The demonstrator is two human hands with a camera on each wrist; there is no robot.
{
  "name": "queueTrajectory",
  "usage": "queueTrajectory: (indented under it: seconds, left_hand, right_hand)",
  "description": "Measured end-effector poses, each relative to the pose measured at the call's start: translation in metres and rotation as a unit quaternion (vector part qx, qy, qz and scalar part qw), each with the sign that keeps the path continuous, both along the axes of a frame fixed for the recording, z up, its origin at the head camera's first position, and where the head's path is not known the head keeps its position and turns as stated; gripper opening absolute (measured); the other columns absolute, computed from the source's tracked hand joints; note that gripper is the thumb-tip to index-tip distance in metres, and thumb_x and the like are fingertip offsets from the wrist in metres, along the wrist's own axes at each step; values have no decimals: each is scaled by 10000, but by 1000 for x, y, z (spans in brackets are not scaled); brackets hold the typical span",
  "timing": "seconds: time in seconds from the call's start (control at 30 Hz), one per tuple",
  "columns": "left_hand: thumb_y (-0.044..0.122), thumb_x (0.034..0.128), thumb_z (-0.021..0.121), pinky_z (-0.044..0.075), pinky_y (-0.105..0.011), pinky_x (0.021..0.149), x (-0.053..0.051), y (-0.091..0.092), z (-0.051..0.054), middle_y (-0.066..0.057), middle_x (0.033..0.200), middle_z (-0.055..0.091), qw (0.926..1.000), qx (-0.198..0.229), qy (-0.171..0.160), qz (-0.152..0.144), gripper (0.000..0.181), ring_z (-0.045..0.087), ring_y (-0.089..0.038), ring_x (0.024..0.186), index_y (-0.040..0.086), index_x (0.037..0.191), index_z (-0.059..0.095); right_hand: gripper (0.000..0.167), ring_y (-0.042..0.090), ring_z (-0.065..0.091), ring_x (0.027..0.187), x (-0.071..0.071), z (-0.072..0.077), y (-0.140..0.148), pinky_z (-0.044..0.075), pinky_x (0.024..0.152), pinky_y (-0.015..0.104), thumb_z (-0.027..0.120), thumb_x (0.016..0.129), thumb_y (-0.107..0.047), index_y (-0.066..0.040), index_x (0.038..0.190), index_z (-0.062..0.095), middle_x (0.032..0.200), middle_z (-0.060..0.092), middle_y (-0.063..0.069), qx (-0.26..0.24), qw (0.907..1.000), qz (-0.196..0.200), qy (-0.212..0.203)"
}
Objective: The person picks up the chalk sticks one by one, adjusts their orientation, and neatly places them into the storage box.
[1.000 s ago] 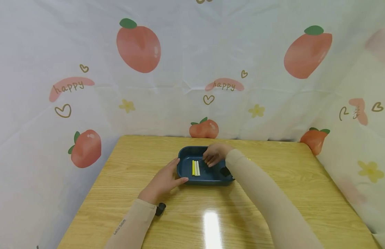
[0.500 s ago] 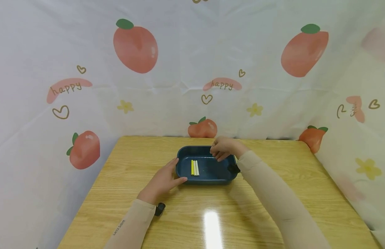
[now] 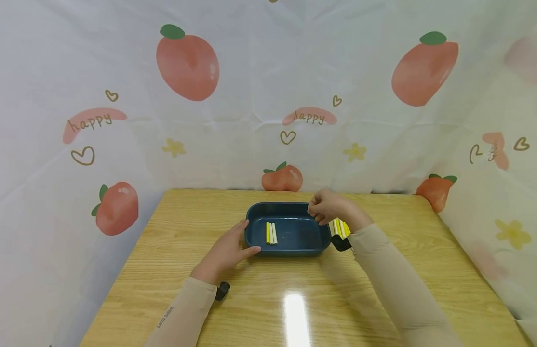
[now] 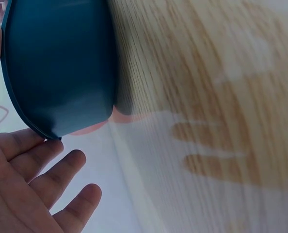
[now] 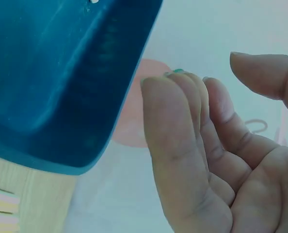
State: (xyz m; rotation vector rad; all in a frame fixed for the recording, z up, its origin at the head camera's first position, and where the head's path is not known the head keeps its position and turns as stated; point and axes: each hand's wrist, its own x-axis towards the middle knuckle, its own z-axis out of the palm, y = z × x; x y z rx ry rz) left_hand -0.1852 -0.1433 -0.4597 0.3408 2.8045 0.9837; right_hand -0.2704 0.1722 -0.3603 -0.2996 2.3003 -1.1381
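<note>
A dark blue rectangular tray [image 3: 301,236] stands on the table. In its left part lie a yellow chalk stick [image 3: 267,233] and two white chalk sticks [image 3: 273,233], side by side. My left hand [image 3: 225,250] rests at the tray's left end, fingertips and thumb spread against its outside; the left wrist view shows straight fingers [image 4: 56,177] touching the rim. Above the tray's back right corner is my right hand [image 3: 329,207]. Its bent fingers [image 5: 168,131] and separate thumb hold nothing in the right wrist view.
Several yellow and white chalk sticks [image 3: 340,228] lie just right of the tray, partly hidden by the right wrist. The wooden table [image 3: 199,205] meets a white printed cloth [image 3: 234,144] behind and at the sides.
My right hand has lifted out of the tray and moved right to its back corner, uncovering the chalk sticks beside it. The left hand and the chalk in the tray keep their places.
</note>
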Motion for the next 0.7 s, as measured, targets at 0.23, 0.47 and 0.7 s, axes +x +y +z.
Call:
queueTrajectory:
  seconds: [0.23, 0.47, 0.7]
  left_hand:
    - [534, 875, 728, 324, -496, 1162, 1, -1, 0, -81, 1648, 228, 10000, 23, 8, -25, 978, 295, -313, 1477, 123, 1607, 225]
    - [513, 885, 730, 309, -490, 1171, 0, -2, -1, -92, 1647, 225, 9999, -6, 51, -109, 970, 284, -316, 1481, 105, 1605, 224]
    - [527, 881, 726, 316, -498, 1166, 0, -2, -2, -86, 1649, 222, 9999, 26, 43, -101, 975, 288, -320, 1479, 112, 1606, 224]
  right_hand:
    - [184, 232, 582, 795, 10, -3, 16, 592, 752, 366, 589, 1000, -119, 43, 1087, 572, 998, 583, 145, -114, 9993, -214, 290]
    - [174, 228, 583, 787, 20, -9, 33, 593, 747, 382, 585, 1001, -92, 56, 1092, 574, 962, 590, 174, -398, 9967, -402, 574]
    - [178, 259, 602, 832, 25, -21, 50, 592, 790, 458, 582, 1012, -94, 61, 1099, 588, 1024, 581, 218, -317, 9943, -581, 835]
